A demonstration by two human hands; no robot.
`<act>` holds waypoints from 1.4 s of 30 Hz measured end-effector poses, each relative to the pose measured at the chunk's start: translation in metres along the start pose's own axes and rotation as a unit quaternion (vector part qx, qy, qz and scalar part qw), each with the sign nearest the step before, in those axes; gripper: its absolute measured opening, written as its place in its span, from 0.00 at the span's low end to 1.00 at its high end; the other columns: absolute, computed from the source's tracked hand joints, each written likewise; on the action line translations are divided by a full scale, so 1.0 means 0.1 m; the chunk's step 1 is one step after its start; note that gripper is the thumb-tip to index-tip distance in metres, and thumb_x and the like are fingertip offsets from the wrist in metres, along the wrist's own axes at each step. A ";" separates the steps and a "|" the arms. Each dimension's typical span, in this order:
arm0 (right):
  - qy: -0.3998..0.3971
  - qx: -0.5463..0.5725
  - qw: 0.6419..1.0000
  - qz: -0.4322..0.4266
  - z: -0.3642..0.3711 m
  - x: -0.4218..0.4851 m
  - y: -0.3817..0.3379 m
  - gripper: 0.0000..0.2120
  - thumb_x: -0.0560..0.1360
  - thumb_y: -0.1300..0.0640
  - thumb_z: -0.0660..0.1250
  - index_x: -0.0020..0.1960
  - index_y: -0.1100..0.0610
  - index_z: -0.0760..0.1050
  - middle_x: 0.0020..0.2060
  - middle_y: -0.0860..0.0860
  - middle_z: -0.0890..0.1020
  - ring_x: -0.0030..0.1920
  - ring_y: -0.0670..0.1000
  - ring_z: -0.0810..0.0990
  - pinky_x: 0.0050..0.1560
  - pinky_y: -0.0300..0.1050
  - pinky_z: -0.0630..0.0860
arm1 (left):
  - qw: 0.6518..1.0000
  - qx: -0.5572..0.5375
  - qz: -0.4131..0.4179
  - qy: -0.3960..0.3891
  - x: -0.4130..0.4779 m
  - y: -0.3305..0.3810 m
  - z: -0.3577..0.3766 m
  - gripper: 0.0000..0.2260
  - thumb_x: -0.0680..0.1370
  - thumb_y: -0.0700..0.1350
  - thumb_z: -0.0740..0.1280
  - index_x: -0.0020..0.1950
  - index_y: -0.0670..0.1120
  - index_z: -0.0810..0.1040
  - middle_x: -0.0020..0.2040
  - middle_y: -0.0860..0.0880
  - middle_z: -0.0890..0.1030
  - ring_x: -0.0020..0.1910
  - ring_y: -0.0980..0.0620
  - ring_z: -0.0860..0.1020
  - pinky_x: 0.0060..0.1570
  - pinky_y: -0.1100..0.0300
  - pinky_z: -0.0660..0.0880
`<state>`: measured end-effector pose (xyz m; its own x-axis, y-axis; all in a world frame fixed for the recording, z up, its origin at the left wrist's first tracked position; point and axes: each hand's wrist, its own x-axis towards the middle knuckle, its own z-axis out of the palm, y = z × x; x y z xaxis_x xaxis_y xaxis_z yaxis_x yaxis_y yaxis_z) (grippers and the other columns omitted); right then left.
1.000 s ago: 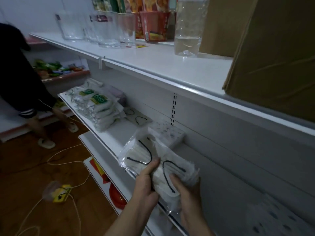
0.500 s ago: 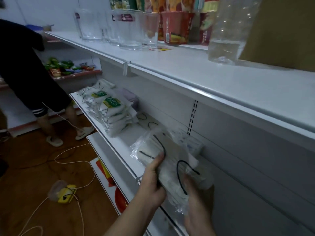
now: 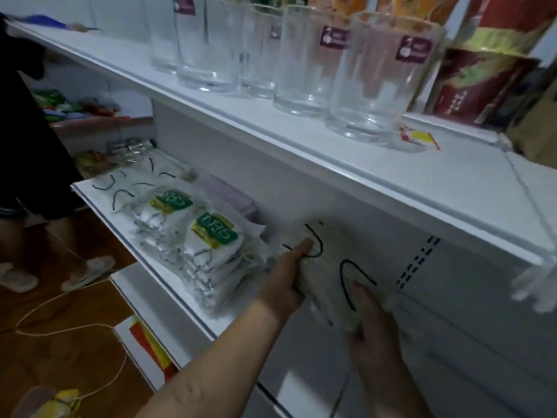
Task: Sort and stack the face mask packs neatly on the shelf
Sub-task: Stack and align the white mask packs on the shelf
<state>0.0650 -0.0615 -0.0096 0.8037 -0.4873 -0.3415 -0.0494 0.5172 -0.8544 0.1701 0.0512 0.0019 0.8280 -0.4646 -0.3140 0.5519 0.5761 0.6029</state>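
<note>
Just above the middle shelf [image 3: 208, 321], in front of the white back panel, a bundle of face mask packs [image 3: 328, 267] is held in both hands. The packs are white, in clear wrapping, with black ear loops showing on the top one. The bundle is blurred, so the number of packs cannot be told.

The left hand [image 3: 283, 285] has a closed grip on the bundle's left end, with the thumb pressed on top and the fingers tucked beneath. The right hand [image 3: 370, 321] grips the near right end, with one digit laid on top and the rest curled under.

Just to the left, a stack of N95 mask packs [image 3: 211, 236] with green and yellow labels stands on the same shelf. Whether the bundle touches it cannot be told. Behind that stack lies a pale purple pack [image 3: 232, 197]. Loose mask packs [image 3: 126, 182] with black loops are spread over the far end of the shelf.

On the upper shelf [image 3: 391, 182] stands a row of clear drinking glasses [image 3: 373, 76] with maroon stickers. Red and gold snack packets [image 3: 482, 86] stand behind them to the right.

Below, a lower shelf [image 3: 135, 297] juts out, and beneath it is a red and yellow item [image 3: 147, 342]. At the far left stands another person [image 3: 30, 131] in dark clothing and pale slippers [image 3: 90, 273], on a brown wooden floor [image 3: 99, 372]. A thin white cable [image 3: 60, 327] trails across that floor.
</note>
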 end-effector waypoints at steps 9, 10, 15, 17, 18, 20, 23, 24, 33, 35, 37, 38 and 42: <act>0.082 0.008 0.997 -0.007 0.52 0.56 0.15 0.29 0.63 0.55 0.78 0.62 0.61 0.78 0.54 0.60 0.83 0.53 0.60 0.83 0.52 0.58 0.80 | 0.996 -0.030 -0.058 -0.061 0.37 0.12 -0.45 0.21 0.78 0.51 0.69 0.69 0.44 0.75 0.64 0.43 0.80 0.64 0.42 0.77 0.67 0.43 0.71; 0.094 0.002 0.996 -0.001 0.56 0.60 0.19 0.35 0.56 0.54 0.80 0.61 0.61 0.78 0.53 0.60 0.84 0.51 0.61 0.84 0.52 0.60 0.80 | 0.995 -0.039 -0.073 -0.052 0.37 0.13 -0.46 0.21 0.78 0.52 0.68 0.69 0.44 0.75 0.63 0.43 0.80 0.63 0.42 0.78 0.65 0.44 0.73; 0.140 -0.023 0.990 0.018 0.69 0.83 0.30 0.44 0.45 0.49 0.80 0.60 0.61 0.78 0.50 0.60 0.84 0.46 0.61 0.85 0.48 0.64 0.81 | 0.996 -0.014 -0.080 0.020 0.51 0.13 -0.44 0.23 0.80 0.57 0.63 0.69 0.43 0.74 0.63 0.42 0.80 0.59 0.44 0.79 0.57 0.47 0.76; 0.149 -0.045 0.987 0.029 0.71 0.88 0.35 0.45 0.46 0.48 0.79 0.61 0.60 0.78 0.52 0.60 0.83 0.47 0.61 0.84 0.47 0.62 0.81 | 0.995 0.001 -0.089 0.039 0.55 0.13 -0.46 0.25 0.79 0.60 0.63 0.69 0.44 0.74 0.65 0.42 0.79 0.61 0.43 0.78 0.60 0.47 0.75; 0.156 -0.052 0.986 0.030 0.71 0.90 0.37 0.43 0.48 0.48 0.79 0.61 0.61 0.77 0.52 0.59 0.83 0.47 0.61 0.84 0.47 0.60 0.82 | 0.994 0.000 -0.099 0.038 0.54 0.13 -0.47 0.25 0.79 0.60 0.63 0.68 0.44 0.75 0.64 0.43 0.79 0.60 0.44 0.78 0.59 0.47 0.75; 0.166 -0.059 0.984 0.029 0.73 0.95 0.40 0.39 0.52 0.49 0.79 0.60 0.62 0.78 0.50 0.59 0.83 0.46 0.60 0.84 0.45 0.57 0.82 | 0.994 -0.018 -0.108 0.029 0.52 0.09 -0.53 0.22 0.80 0.59 0.62 0.64 0.44 0.77 0.57 0.44 0.83 0.56 0.46 0.80 0.53 0.49 0.77; 0.162 -0.060 0.984 0.041 0.89 0.96 0.38 0.27 0.61 0.54 0.78 0.58 0.62 0.79 0.49 0.59 0.84 0.46 0.59 0.84 0.39 0.51 0.82 | 0.994 -0.038 -0.102 0.002 0.48 0.04 -0.61 0.19 0.81 0.54 0.62 0.66 0.43 0.77 0.59 0.44 0.83 0.56 0.47 0.82 0.52 0.52 0.80; 0.161 -0.059 0.985 0.038 0.94 0.97 0.38 0.22 0.66 0.57 0.76 0.58 0.62 0.79 0.49 0.59 0.84 0.46 0.58 0.84 0.35 0.46 0.81 | 0.995 -0.038 -0.096 -0.001 0.48 0.03 -0.63 0.19 0.81 0.52 0.62 0.67 0.43 0.76 0.59 0.44 0.83 0.56 0.47 0.82 0.51 0.52 0.80; 0.217 -0.180 0.959 0.035 1.08 0.96 0.41 0.40 0.65 0.52 0.77 0.72 0.62 0.65 0.62 0.58 0.76 0.53 0.57 0.80 0.50 0.53 0.81 | 0.988 0.134 -0.059 0.045 0.30 0.02 -0.68 0.11 0.80 0.41 0.61 0.41 0.48 0.79 0.31 0.53 0.83 0.29 0.56 0.80 0.29 0.65 0.75; 0.201 -0.188 0.961 0.040 1.07 1.00 0.42 0.39 0.63 0.51 0.77 0.69 0.62 0.68 0.57 0.58 0.79 0.49 0.57 0.81 0.47 0.52 0.82 | 0.988 0.140 -0.055 0.048 0.27 0.01 -0.69 0.11 0.79 0.39 0.61 0.39 0.49 0.78 0.31 0.52 0.82 0.30 0.56 0.79 0.30 0.64 0.73; 0.191 -0.213 0.957 0.039 1.01 1.11 0.47 0.41 0.55 0.47 0.76 0.64 0.63 0.74 0.52 0.57 0.82 0.46 0.56 0.82 0.43 0.51 0.82 | 0.990 0.122 -0.055 0.044 0.25 0.03 -0.66 0.11 0.80 0.38 0.59 0.43 0.47 0.78 0.30 0.53 0.82 0.28 0.58 0.80 0.31 0.64 0.75; 0.194 -0.217 0.956 0.037 0.97 1.20 0.51 0.43 0.50 0.45 0.75 0.62 0.62 0.76 0.51 0.57 0.82 0.45 0.57 0.83 0.43 0.52 0.83 | 0.991 0.112 -0.059 0.043 0.24 0.06 -0.64 0.11 0.80 0.38 0.59 0.44 0.47 0.79 0.30 0.53 0.83 0.28 0.58 0.80 0.33 0.63 0.75; 0.173 -0.253 0.951 0.038 1.06 1.06 0.44 0.32 0.59 0.47 0.71 0.60 0.60 0.77 0.49 0.56 0.82 0.44 0.55 0.83 0.43 0.50 0.83 | 0.990 0.112 -0.066 0.057 0.23 0.16 -0.55 0.09 0.80 0.39 0.59 0.45 0.45 0.78 0.31 0.50 0.82 0.31 0.53 0.81 0.34 0.60 0.75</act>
<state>0.2113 -0.0157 -0.0419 0.5484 -0.7095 -0.4427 -0.4489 0.1969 -0.8716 0.2031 0.0867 -0.0356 0.7629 -0.4393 -0.4743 0.6311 0.3467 0.6939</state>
